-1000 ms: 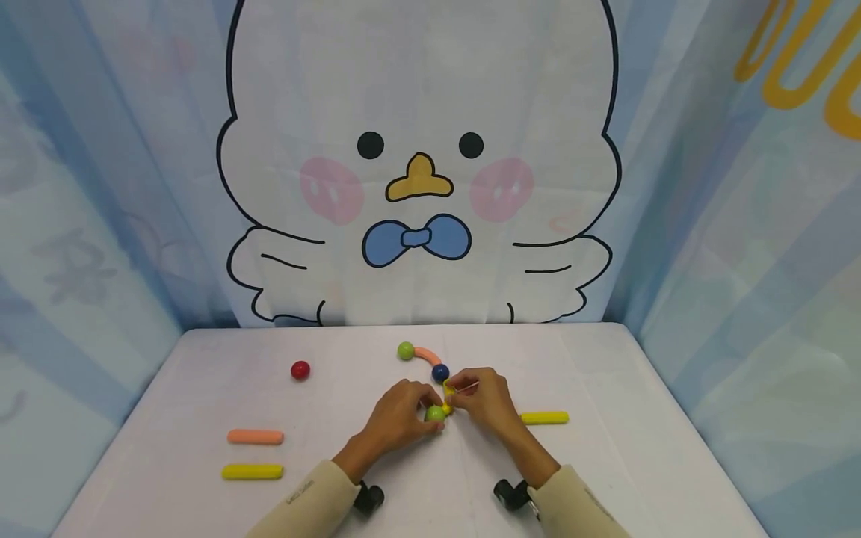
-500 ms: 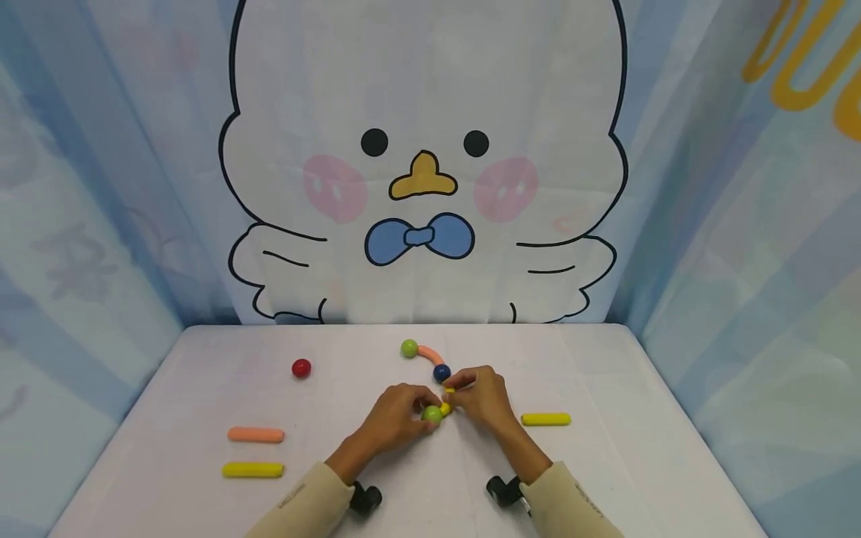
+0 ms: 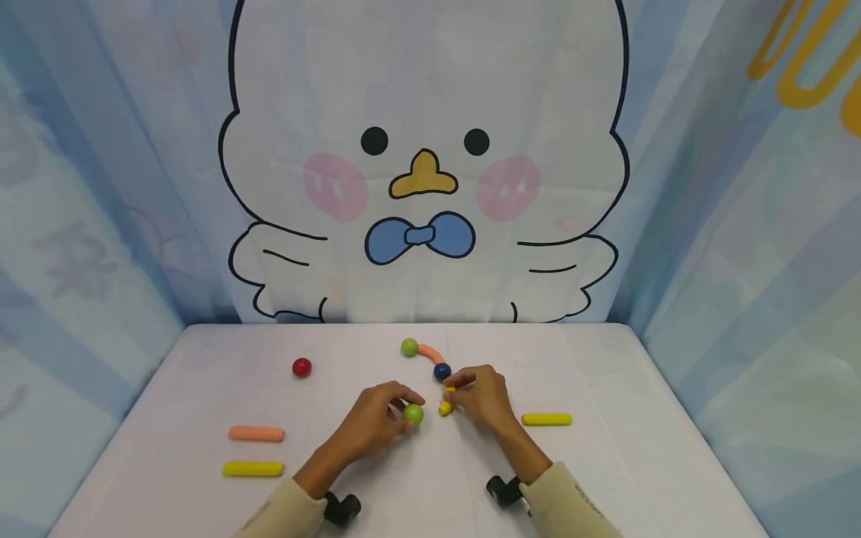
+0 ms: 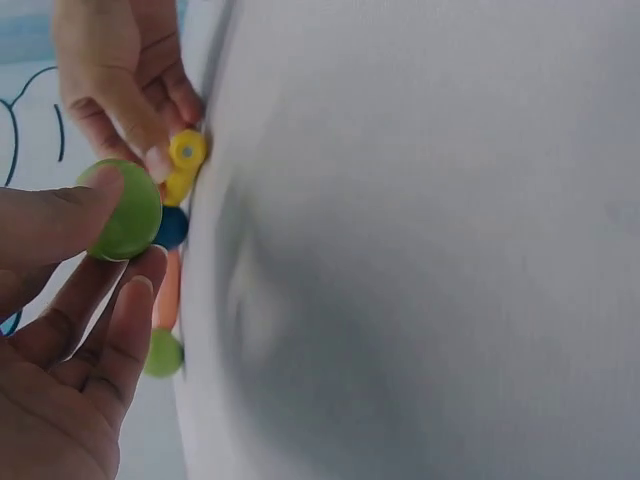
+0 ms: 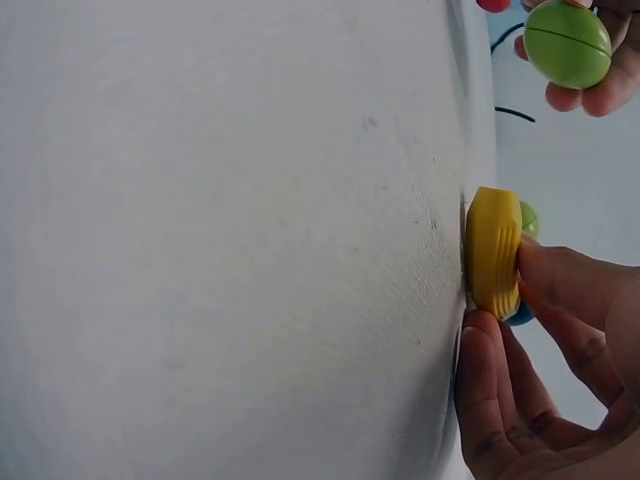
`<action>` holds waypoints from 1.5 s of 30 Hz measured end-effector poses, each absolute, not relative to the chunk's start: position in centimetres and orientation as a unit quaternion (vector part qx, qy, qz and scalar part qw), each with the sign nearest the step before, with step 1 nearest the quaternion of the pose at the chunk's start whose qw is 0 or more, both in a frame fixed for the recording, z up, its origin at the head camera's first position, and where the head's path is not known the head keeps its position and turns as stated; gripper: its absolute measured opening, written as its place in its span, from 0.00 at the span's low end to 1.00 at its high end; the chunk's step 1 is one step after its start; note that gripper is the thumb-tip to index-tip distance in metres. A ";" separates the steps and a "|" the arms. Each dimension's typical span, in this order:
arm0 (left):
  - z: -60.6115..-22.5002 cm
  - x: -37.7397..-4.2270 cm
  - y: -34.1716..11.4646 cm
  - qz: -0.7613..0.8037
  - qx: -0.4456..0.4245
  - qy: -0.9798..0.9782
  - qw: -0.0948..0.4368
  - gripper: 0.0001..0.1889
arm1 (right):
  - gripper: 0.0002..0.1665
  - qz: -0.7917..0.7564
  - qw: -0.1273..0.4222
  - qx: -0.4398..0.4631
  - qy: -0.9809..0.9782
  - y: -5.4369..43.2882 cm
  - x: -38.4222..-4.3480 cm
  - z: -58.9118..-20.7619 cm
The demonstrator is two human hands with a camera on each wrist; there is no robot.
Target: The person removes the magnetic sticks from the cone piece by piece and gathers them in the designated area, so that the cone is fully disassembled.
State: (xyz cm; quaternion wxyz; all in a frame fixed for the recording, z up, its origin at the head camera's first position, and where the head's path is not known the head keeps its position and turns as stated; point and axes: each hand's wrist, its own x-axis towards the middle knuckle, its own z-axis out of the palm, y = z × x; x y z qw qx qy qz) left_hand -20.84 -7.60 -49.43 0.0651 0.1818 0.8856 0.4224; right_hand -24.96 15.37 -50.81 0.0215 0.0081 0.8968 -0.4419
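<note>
My left hand pinches a green ball between thumb and fingers, to the left of a short curved yellow piece and apart from it. The ball shows a seam line in the right wrist view. My right hand grips the yellow piece, partly covering it. At its far end is a dark blue ball, followed by a curved orange stick and another green ball. In the left wrist view the yellow piece's near end has a small round mark at its centre.
A red ball lies at the back left of the white table. An orange stick and a yellow stick lie at the left. Another yellow stick is just right of my right wrist.
My left hand has drawn the green ball leftward, away from the yellow piece's end, leaving a gap. My right hand stays on the yellow piece almost in place.
</note>
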 end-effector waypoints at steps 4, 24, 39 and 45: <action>-48.8 -20.7 -9.0 0.426 0.171 0.888 0.039 0.20 | 0.08 -0.449 0.025 0.012 0.893 15.3 -24.9 -50.8; -45.3 -22.3 -16.9 0.387 0.113 0.914 -0.037 0.22 | 0.08 -0.457 0.028 0.014 0.889 15.4 -24.9 -50.8; -44.9 -24.5 -23.1 0.351 0.071 0.933 -0.050 0.21 | 0.08 -0.450 0.012 0.005 0.893 15.3 -24.7 -51.1; -45.6 -25.3 -25.3 0.338 0.051 0.939 -0.030 0.21 | 0.08 -0.449 0.014 0.010 0.894 15.2 -24.7 -51.0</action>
